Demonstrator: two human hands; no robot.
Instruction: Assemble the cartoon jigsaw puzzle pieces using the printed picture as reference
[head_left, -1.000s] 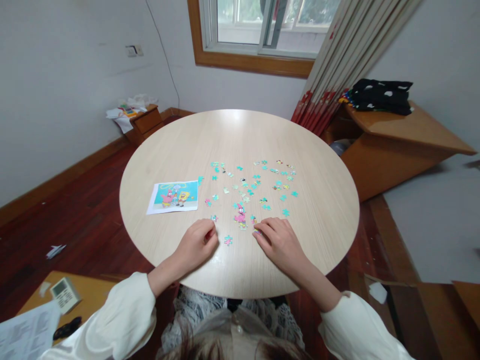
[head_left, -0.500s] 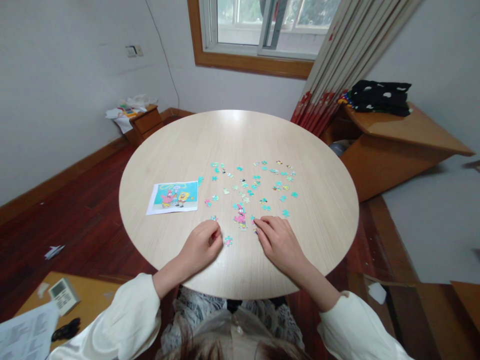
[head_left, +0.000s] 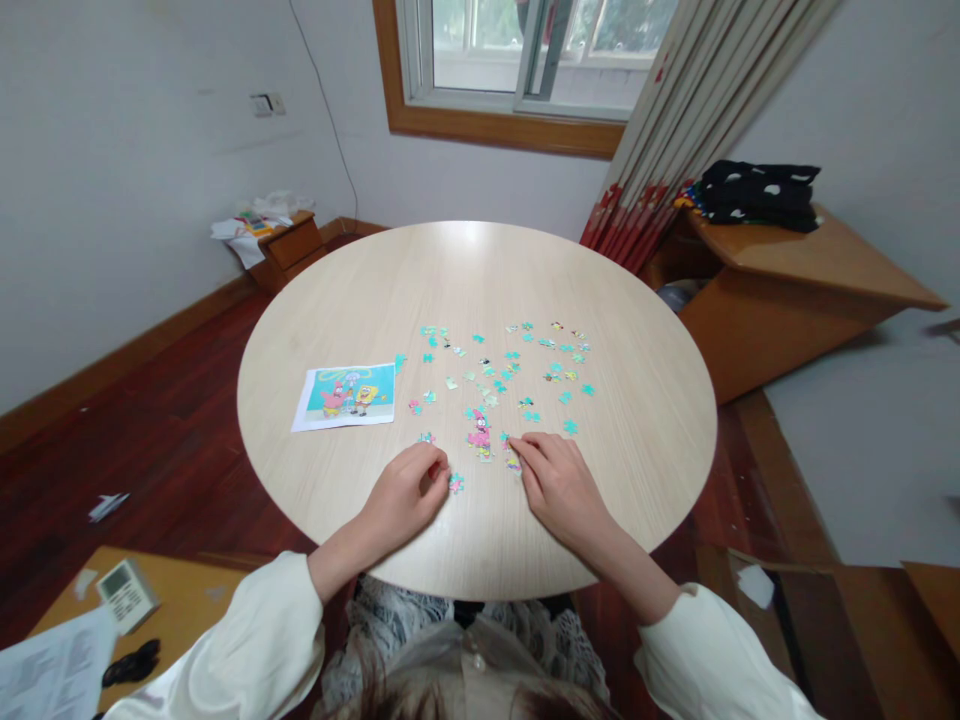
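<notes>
On the table (head_left: 360, 300), the picture sheet (head_left: 349, 393) lies left of the scattered puzzle pieces (head_left: 500, 387).

The left forearm (head_left: 337, 560) slants up and inward from the lower left of the frame; its left hand (head_left: 409, 492), just below centre, is loosely curled, its grip unclear. The right forearm (head_left: 637, 572) slants in from the lower right. The right hand (head_left: 559, 480) lies back up, index finger (head_left: 525, 447) pointing left, thumb (head_left: 533, 488) apart below it.

One head camera looks forward and down from close behind the table (head_left: 465, 295), facing a window (head_left: 517, 60).
</notes>
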